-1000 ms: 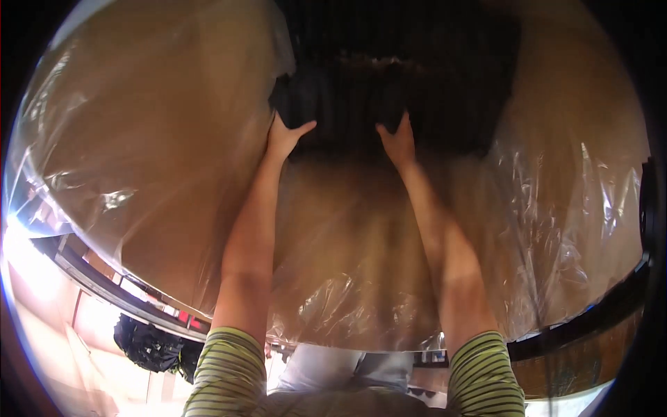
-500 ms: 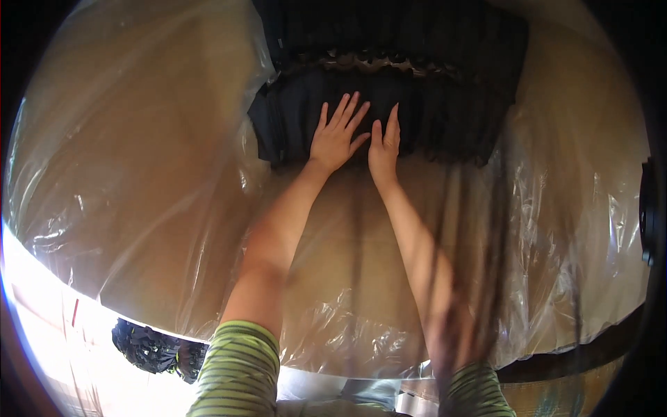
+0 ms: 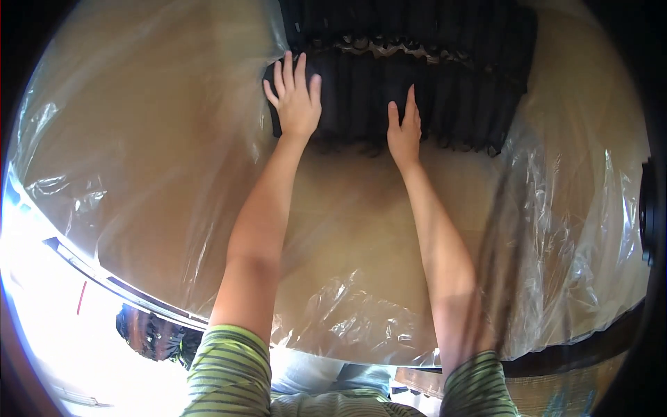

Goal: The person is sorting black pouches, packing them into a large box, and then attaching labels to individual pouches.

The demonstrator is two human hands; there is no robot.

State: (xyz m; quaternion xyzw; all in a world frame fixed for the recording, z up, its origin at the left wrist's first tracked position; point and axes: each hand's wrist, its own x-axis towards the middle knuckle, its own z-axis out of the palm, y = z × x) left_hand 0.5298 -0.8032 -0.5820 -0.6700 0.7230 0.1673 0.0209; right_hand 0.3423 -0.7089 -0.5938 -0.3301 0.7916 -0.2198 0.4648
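Note:
My left hand (image 3: 297,108) lies flat on the left end of a near row of black, narrow strips (image 3: 354,101), its fingers spread. Toward the middle of that row rests my right hand (image 3: 405,133), turned on its side, with thumb and fingers apart. Neither hand grips anything. The black material looks like soft strips laid side by side; its exact kind cannot be made out. A second black row (image 3: 424,21) lies just beyond, with an uneven, looped edge between the two.
Clear, wrinkled plastic sheeting (image 3: 556,229) covers the round tan table (image 3: 160,160). Blurred dark strands hang over my right forearm. A black bundle (image 3: 149,333) sits below the table's left edge, and a dark object (image 3: 647,208) stands at the far right.
My left hand has slid left to the end of the near row, fingers spreading. The right hand has shifted slightly right, so the hands are farther apart. The view has shifted a little.

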